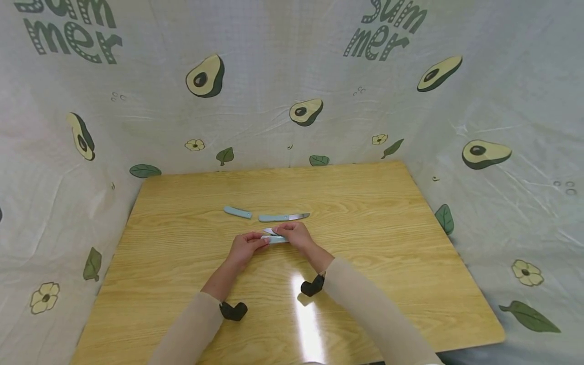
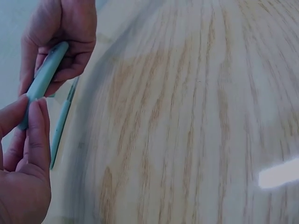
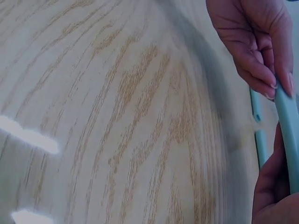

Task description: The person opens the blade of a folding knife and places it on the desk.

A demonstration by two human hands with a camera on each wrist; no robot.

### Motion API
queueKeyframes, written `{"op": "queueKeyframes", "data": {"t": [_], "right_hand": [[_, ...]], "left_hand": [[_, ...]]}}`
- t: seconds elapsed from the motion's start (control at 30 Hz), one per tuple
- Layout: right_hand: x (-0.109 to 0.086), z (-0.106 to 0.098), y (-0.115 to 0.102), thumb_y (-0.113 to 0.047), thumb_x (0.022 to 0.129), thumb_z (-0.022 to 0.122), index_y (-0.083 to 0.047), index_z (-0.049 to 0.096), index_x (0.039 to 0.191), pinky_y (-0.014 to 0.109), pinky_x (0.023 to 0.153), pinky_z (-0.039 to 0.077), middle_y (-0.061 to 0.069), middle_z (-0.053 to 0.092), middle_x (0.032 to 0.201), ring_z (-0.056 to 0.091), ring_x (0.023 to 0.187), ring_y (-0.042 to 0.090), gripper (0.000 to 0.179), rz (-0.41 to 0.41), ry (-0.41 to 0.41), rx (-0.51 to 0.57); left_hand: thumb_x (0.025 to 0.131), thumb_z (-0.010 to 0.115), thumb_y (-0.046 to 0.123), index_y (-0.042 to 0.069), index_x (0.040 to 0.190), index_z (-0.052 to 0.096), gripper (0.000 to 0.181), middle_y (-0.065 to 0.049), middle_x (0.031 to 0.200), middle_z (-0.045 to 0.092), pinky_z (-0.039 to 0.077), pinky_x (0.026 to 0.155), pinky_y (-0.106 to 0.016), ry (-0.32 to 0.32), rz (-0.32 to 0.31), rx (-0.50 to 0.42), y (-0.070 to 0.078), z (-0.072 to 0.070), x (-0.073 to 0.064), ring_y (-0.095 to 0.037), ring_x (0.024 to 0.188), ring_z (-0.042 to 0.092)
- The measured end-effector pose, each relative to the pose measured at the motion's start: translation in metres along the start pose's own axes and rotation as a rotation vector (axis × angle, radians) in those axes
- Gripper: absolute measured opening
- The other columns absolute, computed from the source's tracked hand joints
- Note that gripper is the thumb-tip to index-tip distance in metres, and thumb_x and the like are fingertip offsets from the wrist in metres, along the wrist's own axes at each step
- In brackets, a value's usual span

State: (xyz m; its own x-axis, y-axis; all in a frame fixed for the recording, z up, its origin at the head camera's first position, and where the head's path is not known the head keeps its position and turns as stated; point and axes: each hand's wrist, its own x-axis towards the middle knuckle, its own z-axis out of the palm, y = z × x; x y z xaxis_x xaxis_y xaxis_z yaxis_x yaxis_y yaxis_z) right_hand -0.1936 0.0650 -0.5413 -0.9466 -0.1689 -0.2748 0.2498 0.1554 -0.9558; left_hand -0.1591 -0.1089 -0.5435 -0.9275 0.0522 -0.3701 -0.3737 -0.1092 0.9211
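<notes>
A folding knife (image 1: 278, 240) with a pale blue-green handle is held between both hands, just above the table. My left hand (image 1: 244, 248) pinches the left end of its handle between thumb and fingers. The right hand (image 1: 297, 235) grips the other end, its fingers by the blade (image 1: 268, 231), which stands partly out of the handle. In the left wrist view the handle (image 2: 46, 77) slants between the two hands. The right wrist view shows the same handle (image 3: 288, 133) at its edge, with the blade hidden there.
Behind the hands lies a second folding knife (image 1: 274, 218), its blade out and pointing right. To its left a third knife (image 1: 238, 212) lies folded. The wooden table (image 1: 365, 203) is bounded by a printed cloth (image 1: 255, 126) at the back and sides.
</notes>
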Motion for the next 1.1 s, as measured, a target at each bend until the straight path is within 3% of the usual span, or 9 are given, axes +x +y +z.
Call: {"op": "queueKeyframes", "data": {"t": [0.13,0.37,0.47,0.73,0.93,1.1], "right_hand": [[0.0,-0.004,-0.001,-0.022,0.088,0.071,-0.002,0.073,0.088,0.017,0.079,0.048,0.004,0.075,0.099,0.063,0.094,0.008,0.02,-0.023,-0.062,-0.06],[0.006,-0.013,-0.007,-0.031,0.091,0.068,-0.01,0.076,0.089,0.026,0.09,0.052,0.0,0.075,0.104,0.064,0.099,0.008,0.022,-0.108,-0.279,-0.294],[0.008,-0.012,-0.009,-0.034,0.092,0.066,-0.013,0.076,0.088,0.028,0.091,0.052,-0.002,0.075,0.104,0.064,0.101,0.007,0.024,-0.119,-0.314,-0.342],[0.01,-0.011,-0.008,-0.033,0.09,0.068,-0.012,0.077,0.084,0.021,0.08,0.05,-0.002,0.076,0.098,0.064,0.091,0.006,0.023,-0.121,-0.29,-0.32],[0.011,-0.017,-0.012,-0.025,0.092,0.066,-0.001,0.075,0.097,0.027,0.091,0.055,0.007,0.076,0.099,0.068,0.098,0.012,0.026,-0.114,-0.254,-0.174],[0.015,-0.029,-0.016,-0.026,0.093,0.065,0.003,0.072,0.1,0.035,0.092,0.057,0.007,0.076,0.096,0.068,0.093,0.012,0.031,-0.093,-0.174,-0.13]], "left_hand": [[0.089,0.064,-0.004,-0.017,0.113,0.057,0.028,-0.008,0.089,0.067,0.06,0.084,-0.03,-0.018,-0.013,-0.008,-0.003,-0.003,0.0,-0.011,0.079,0.071],[0.09,0.064,-0.001,-0.015,0.111,0.059,0.026,-0.003,0.086,0.07,0.059,0.088,-0.034,-0.106,-0.035,0.028,-0.004,-0.009,-0.001,-0.011,0.08,0.072],[0.09,0.064,0.0,-0.014,0.111,0.06,0.025,-0.002,0.086,0.071,0.059,0.088,-0.034,-0.14,-0.036,0.054,-0.004,-0.01,-0.001,-0.012,0.081,0.072],[0.091,0.063,-0.002,-0.013,0.108,0.06,0.021,0.0,0.083,0.07,0.06,0.087,-0.034,-0.161,-0.032,0.048,-0.002,-0.01,0.0,-0.011,0.08,0.071],[0.092,0.061,-0.002,-0.005,0.099,0.062,0.008,0.001,0.082,0.07,0.06,0.084,-0.031,-0.179,-0.004,0.012,-0.002,-0.009,-0.001,-0.01,0.079,0.072],[0.091,0.062,-0.004,0.0,0.094,0.062,0.005,0.0,0.079,0.069,0.061,0.081,-0.029,-0.168,0.015,-0.043,-0.004,-0.012,-0.002,-0.012,0.076,0.073]]}}
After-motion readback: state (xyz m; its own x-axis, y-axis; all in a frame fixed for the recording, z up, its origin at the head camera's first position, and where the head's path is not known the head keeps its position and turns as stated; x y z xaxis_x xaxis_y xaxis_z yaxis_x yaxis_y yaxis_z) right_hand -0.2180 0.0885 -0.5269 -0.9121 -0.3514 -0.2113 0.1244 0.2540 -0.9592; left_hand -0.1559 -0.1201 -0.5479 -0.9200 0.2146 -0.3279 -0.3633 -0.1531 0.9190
